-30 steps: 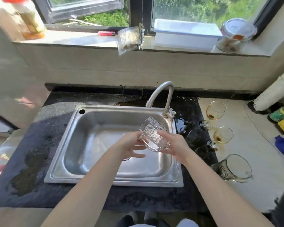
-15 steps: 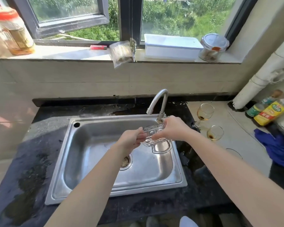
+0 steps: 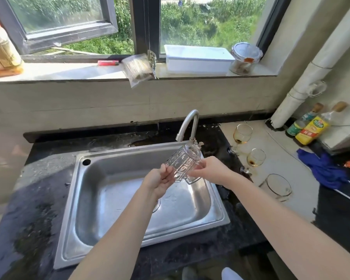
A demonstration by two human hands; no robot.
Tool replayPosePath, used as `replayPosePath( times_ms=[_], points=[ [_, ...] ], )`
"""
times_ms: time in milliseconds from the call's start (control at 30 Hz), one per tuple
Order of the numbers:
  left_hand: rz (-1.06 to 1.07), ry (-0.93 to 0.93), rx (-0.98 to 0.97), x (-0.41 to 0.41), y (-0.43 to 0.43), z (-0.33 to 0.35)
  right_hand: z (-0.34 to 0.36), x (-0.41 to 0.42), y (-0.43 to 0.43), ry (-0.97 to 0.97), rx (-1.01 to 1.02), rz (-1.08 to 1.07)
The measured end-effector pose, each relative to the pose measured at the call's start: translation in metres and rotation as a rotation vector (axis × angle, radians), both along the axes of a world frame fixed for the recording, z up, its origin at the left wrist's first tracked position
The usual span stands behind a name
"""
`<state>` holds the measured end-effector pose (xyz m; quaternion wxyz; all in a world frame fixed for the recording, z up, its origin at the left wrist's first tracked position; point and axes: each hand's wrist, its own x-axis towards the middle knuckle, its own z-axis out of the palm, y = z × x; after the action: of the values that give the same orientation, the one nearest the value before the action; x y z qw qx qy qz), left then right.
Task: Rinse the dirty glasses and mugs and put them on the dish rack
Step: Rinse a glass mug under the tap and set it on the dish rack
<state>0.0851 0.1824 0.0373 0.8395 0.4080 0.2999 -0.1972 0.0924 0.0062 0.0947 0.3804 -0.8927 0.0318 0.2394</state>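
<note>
Both hands (image 3: 160, 179) (image 3: 211, 170) grip glass mug (image 3: 183, 162); handle partly hidden.

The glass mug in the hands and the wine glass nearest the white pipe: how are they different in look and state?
The glass mug is held tilted over the sink by the left hand and right hand; the wine glass stands upright on the counter. The mug has embossed walls and a handle; the wine glass is smooth, with a stem. The mug looks clear inside; the wine glass holds brown residue. Both are transparent glass.
</note>
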Motion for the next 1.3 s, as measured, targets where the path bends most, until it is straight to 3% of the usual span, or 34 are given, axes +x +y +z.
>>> replayPosePath(
  times_ms=[200, 433, 633, 833, 1067, 1300],
  points=[
    [-0.002, 0.027, -0.056, -0.011, 0.005, -0.008, 0.012, -0.008, 0.007, -0.025, 0.020, 0.098],
    [-0.373, 0.010, 0.493, -0.017, 0.018, 0.000, 0.006, -0.021, 0.020, -0.117, -0.084, 0.061],
    [-0.401, -0.257, 0.794, -0.016, 0.010, -0.004, -0.007, -0.034, 0.017, -0.185, -0.249, 0.047],
    [-0.567, -0.407, 0.967, -0.017, -0.018, -0.006, -0.015, -0.062, -0.011, -0.169, -0.250, -0.101],
    [-0.720, -0.696, 1.028, -0.037, -0.114, 0.012, 0.009, -0.123, -0.102, -0.184, -0.209, -0.311],
    [-0.943, -1.035, 0.979, -0.120, -0.250, 0.021, 0.036, -0.254, -0.211, -0.207, -0.241, -0.549]
  ],
)
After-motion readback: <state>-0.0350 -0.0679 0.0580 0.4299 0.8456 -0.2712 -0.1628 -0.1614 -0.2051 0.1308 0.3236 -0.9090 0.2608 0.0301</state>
